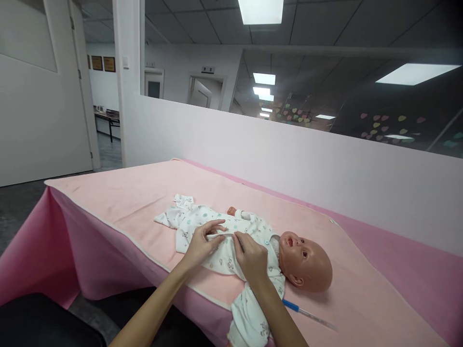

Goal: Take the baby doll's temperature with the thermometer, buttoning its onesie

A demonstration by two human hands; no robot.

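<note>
A baby doll [307, 262] lies on its back on a pink cloth, its bare head toward the right. It is dressed in a white printed romper [224, 258] with small animal and dot patterns. My left hand [204, 241] is at the doll's middle, fingers curled and pinching the romper's front edge. Close beside it, my right hand [251, 255] grips the same fabric edge between thumb and fingers. One doll hand [232, 211] shows past the far sleeve. The near sleeve reaches toward the table's front edge, partly behind my right forearm.
A blue-handled, pen-like stick [309, 314] lies near the doll's head. The pink cloth [119, 193] covers the table and hangs over its front edge. A black seat [47, 320] stands at lower left. Behind the table runs a white wall [289, 164] with a window above.
</note>
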